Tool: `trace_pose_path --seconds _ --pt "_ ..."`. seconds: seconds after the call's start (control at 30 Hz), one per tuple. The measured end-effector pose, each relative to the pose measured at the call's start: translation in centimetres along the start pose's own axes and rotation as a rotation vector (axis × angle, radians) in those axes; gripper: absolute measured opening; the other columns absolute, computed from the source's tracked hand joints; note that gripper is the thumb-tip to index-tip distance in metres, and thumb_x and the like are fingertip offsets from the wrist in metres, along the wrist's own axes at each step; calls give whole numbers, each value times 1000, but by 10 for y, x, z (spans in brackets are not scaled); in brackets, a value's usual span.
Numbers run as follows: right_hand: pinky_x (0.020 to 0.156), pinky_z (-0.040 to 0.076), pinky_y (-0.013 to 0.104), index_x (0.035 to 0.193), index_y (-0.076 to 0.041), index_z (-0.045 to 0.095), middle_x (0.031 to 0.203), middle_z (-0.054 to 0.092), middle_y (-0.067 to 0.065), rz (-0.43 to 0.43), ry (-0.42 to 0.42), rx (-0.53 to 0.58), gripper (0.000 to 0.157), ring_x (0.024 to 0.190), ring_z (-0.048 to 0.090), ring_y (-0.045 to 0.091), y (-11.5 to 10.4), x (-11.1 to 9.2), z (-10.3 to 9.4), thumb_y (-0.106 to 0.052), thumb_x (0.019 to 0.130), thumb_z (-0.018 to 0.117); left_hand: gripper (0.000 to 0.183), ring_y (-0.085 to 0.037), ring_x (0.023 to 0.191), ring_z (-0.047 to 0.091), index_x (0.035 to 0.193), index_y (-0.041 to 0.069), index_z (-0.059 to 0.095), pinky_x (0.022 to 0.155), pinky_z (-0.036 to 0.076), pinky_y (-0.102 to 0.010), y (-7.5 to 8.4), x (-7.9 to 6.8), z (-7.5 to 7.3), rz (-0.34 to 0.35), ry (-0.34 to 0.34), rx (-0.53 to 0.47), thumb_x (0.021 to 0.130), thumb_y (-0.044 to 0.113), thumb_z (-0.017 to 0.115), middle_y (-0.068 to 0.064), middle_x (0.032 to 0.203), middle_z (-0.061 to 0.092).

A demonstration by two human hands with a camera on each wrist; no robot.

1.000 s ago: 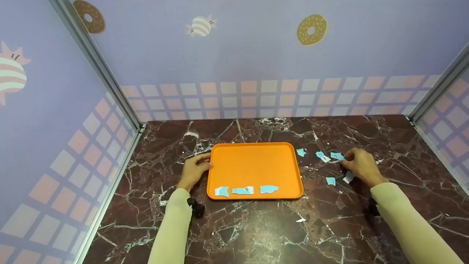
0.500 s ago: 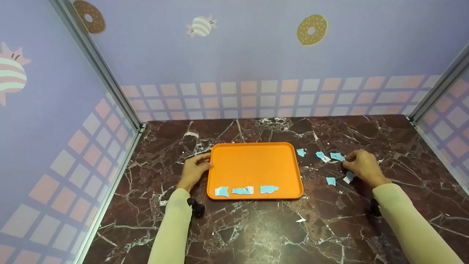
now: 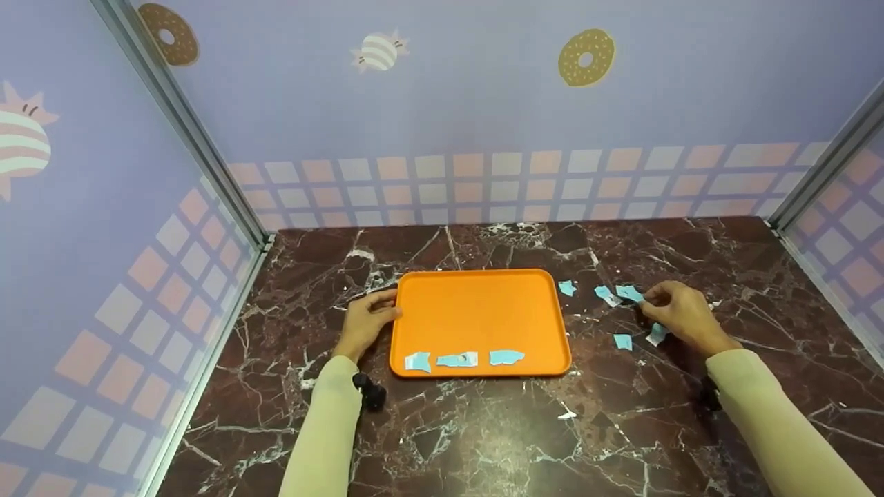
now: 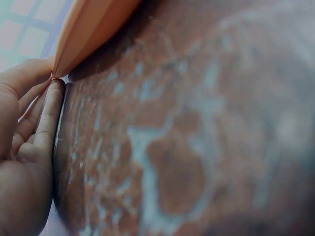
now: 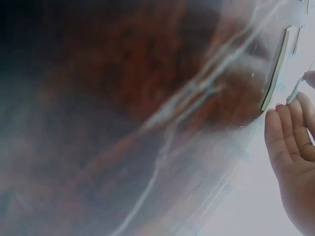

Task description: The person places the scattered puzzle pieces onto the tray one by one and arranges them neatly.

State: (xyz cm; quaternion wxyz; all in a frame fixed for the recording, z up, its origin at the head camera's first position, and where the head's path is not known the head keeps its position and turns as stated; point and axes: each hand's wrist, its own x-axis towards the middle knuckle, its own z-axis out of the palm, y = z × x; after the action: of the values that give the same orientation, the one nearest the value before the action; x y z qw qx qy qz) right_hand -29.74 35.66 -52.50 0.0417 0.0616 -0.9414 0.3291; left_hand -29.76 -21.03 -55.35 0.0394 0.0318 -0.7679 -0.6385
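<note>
An orange tray [image 3: 482,310] lies on the table, with three torn pieces of light-blue and white paper along its near side, one of them a paper piece [image 3: 507,357] at the right. My left hand [image 3: 366,319] is at the tray's left edge; the left wrist view shows the rim [image 4: 91,29] between thumb and fingers. To the right of the tray, my right hand [image 3: 680,314] pinches a torn blue paper piece [image 3: 629,293] between thumb and finger. In the right wrist view that paper [image 5: 295,91] appears edge-on at the fingertips. The fingers hide part of it.
Several other torn scraps lie right of the tray, among them a blue scrap [image 3: 568,288], a blue-and-white scrap [image 3: 608,295], a square scrap [image 3: 623,342] and a scrap [image 3: 657,335] beneath the right hand. A small white scrap [image 3: 567,415] lies nearer. Patterned walls [image 3: 469,103] enclose the marble table [image 3: 476,442].
The pinched paper has shifted slightly left, towards the neighbouring blue-and-white scrap, and the right fingertips have moved with it. The left hand and tray stay in place.
</note>
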Motion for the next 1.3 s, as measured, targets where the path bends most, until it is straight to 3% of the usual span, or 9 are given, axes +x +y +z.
trace_pose_path --seconds 0.5,0.7,0.93,1.17,1.3 --pt "73 52 22 107 4 73 104 68 19 -182 155 9 18 90 69 36 -15 -5 12 -4 93 80 41 -37 114 69 131 -10 70 83 57 -18 0 -1 1 17 -13 -24 91 -5 79 -30 123 71" --pt "76 59 30 103 3 74 101 68 15 -264 169 10 16 89 70 35 -30 -3 22 1 90 81 40 -31 112 71 131 -7 72 85 58 -21 0 -1 0 4 -12 -8 92 -5 79 -26 122 72" --pt "76 61 25 102 3 73 99 67 12 -343 146 63 17 88 70 31 -48 -3 31 6 87 82 40 -30 112 71 131 -6 73 86 59 -23 -1 0 0 -1 -7 2 91 -6 79 -23 121 73" --pt "78 63 44 100 1 73 98 66 9 -413 133 72 19 87 70 27 -63 -5 38 6 85 84 40 -29 112 71 131 -4 73 85 58 -21 0 -1 0 -16 -4 4 91 -5 79 -22 121 74" --pt "77 62 37 100 -1 73 97 65 6 -441 107 56 20 86 68 23 -70 -8 41 5 85 85 40 -29 111 71 131 -5 73 85 58 -21 0 -1 1 -11 -6 4 92 -5 79 -23 121 73"
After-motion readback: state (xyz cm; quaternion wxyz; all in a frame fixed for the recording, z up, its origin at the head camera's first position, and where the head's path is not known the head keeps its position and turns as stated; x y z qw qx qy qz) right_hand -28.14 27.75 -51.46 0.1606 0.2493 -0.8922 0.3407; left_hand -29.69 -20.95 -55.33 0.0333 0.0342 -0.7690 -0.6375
